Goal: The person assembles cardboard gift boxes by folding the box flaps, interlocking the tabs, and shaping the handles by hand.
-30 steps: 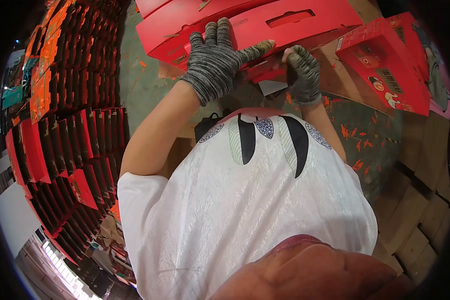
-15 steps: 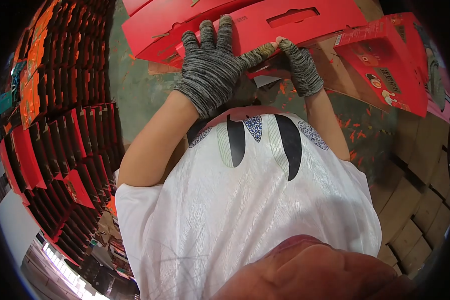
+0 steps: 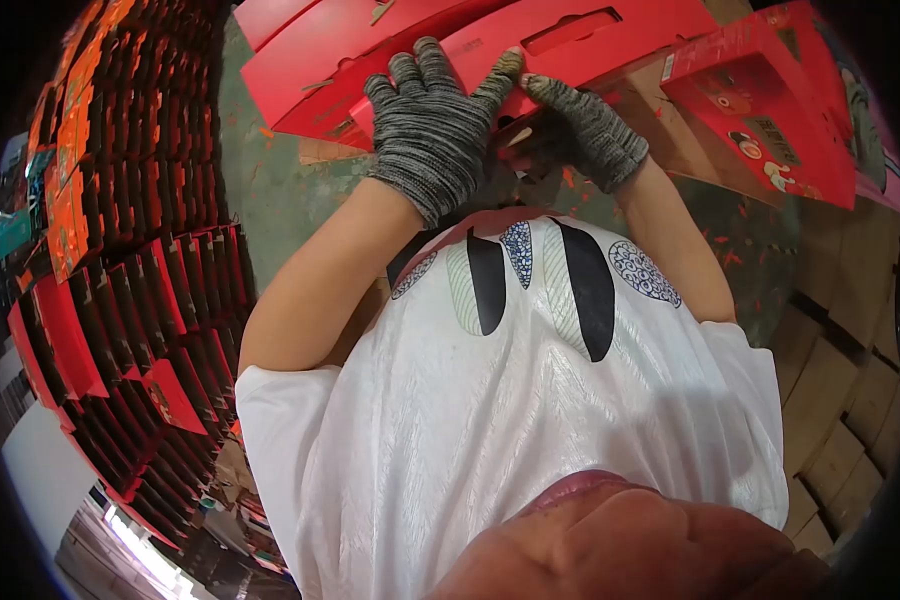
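Note:
Across the top lies a red cardboard box (image 3: pixel 630 45) with a slot cut into its near face. My left hand (image 3: pixel 425 130), in a grey striped knit glove, rests flat on this box with fingers spread and thumb pointing toward the slot. My right hand (image 3: pixel 595 130), gloved alike with bare fingertips, grips the lower edge of the box near my left thumb. Its thumb presses the edge; the other fingers bend under and are partly hidden. Another red box (image 3: pixel 360 60) lies against the first on the left.
A printed red box (image 3: pixel 760 110) stands at the right on a brown cardboard surface (image 3: pixel 680 145). Tall stacks of red and orange boxes (image 3: pixel 110 140) fill the left. Brown cartons (image 3: pixel 830 400) are stacked at lower right. Orange scraps litter the green floor (image 3: pixel 280 190).
My right hand has shifted left along the box edge, its fingers curling further underneath. My left thumb has swung up onto the box face. The boxes sit slightly higher in view.

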`<state>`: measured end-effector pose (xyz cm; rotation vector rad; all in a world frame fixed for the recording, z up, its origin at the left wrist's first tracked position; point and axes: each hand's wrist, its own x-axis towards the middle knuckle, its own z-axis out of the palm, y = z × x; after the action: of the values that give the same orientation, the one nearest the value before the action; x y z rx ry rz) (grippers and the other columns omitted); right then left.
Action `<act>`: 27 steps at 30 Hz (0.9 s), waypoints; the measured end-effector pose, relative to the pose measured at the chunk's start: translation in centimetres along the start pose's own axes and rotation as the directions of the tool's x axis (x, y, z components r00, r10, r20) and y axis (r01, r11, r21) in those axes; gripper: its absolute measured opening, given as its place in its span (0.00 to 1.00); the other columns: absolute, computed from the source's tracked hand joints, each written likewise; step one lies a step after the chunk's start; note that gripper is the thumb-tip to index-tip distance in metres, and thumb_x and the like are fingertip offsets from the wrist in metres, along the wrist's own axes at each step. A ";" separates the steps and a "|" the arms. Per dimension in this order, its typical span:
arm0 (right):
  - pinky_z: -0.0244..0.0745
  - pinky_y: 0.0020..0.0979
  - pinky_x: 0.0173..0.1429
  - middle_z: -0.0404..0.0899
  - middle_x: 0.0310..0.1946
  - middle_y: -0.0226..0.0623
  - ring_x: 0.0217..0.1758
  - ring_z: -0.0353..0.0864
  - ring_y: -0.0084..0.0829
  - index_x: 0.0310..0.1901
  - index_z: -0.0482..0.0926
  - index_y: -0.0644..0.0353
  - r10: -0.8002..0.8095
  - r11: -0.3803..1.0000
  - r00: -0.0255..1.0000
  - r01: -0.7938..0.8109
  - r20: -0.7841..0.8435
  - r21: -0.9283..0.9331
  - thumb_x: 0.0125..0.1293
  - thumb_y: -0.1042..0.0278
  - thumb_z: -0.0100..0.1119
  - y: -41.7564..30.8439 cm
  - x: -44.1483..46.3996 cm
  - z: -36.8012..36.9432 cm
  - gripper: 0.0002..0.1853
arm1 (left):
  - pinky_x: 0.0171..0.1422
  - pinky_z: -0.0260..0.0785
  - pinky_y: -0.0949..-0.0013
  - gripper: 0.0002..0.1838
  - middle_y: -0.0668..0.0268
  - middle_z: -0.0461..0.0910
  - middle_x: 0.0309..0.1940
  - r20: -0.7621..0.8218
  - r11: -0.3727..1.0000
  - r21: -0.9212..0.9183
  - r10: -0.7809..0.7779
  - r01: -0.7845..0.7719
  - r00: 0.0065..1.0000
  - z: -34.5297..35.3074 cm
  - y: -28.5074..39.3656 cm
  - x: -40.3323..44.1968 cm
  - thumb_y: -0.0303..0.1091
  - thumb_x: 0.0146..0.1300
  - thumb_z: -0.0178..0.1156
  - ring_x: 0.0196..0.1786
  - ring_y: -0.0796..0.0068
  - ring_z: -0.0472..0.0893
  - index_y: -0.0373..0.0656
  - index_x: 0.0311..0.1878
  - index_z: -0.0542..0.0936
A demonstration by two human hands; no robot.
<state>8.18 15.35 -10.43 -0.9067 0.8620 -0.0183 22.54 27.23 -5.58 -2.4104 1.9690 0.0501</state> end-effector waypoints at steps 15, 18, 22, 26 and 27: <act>0.81 0.37 0.32 0.82 0.35 0.51 0.30 0.85 0.42 0.48 0.76 0.67 -0.226 0.974 0.968 0.223 0.104 0.044 0.58 0.43 0.60 0.1 -1.8 1.4 0.31 | 0.64 0.46 0.30 0.52 0.34 0.48 0.68 0.036 0.957 0.288 -0.058 0.046 0.998 0.6 1.1 -0.1 0.62 0.49 0.61 0.69 0.34 0.54 0.65 0.74 0.45; 0.81 0.37 0.33 0.82 0.35 0.50 0.29 0.84 0.42 0.46 0.76 0.67 -0.176 0.983 0.974 0.181 0.141 -0.024 0.57 0.42 0.60 0.3 -0.8 0.6 0.31 | 0.64 0.49 0.34 0.52 0.36 0.52 0.67 0.075 0.967 0.254 -0.016 -0.003 0.997 -0.7 -0.6 0.2 0.61 0.48 0.63 0.68 0.37 0.57 0.63 0.73 0.47; 0.80 0.34 0.30 0.81 0.30 0.48 0.29 0.84 0.41 0.43 0.76 0.68 -0.063 0.992 0.996 0.069 0.059 -0.102 0.59 0.43 0.59 -0.9 -1.3 0.9 0.29 | 0.61 0.59 0.45 0.55 0.42 0.61 0.61 0.087 0.998 0.061 -0.013 0.008 0.996 -0.8 -2.0 0.5 0.57 0.43 0.68 0.61 0.44 0.66 0.59 0.73 0.48; 0.80 0.35 0.28 0.81 0.28 0.49 0.29 0.84 0.44 0.42 0.75 0.70 -0.054 0.990 0.998 0.056 0.022 -0.131 0.63 0.47 0.57 -0.8 -1.5 1.4 0.26 | 0.59 0.59 0.44 0.54 0.42 0.61 0.60 0.003 0.984 0.158 -0.081 0.080 0.997 -0.1 -0.1 -0.1 0.56 0.43 0.68 0.59 0.45 0.67 0.61 0.73 0.49; 0.80 0.35 0.28 0.81 0.28 0.49 0.29 0.84 0.44 0.42 0.75 0.70 -0.038 0.990 0.999 0.041 0.022 -0.133 0.63 0.47 0.57 -0.3 -1.2 1.4 0.26 | 0.59 0.59 0.44 0.54 0.41 0.61 0.60 -0.032 0.973 0.198 -0.112 0.116 0.993 0.1 0.3 -0.2 0.55 0.44 0.68 0.59 0.44 0.67 0.62 0.73 0.49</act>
<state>8.36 16.49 -8.97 -1.0473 0.8348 0.0139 22.23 27.36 -5.70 -2.3962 1.7447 -0.1676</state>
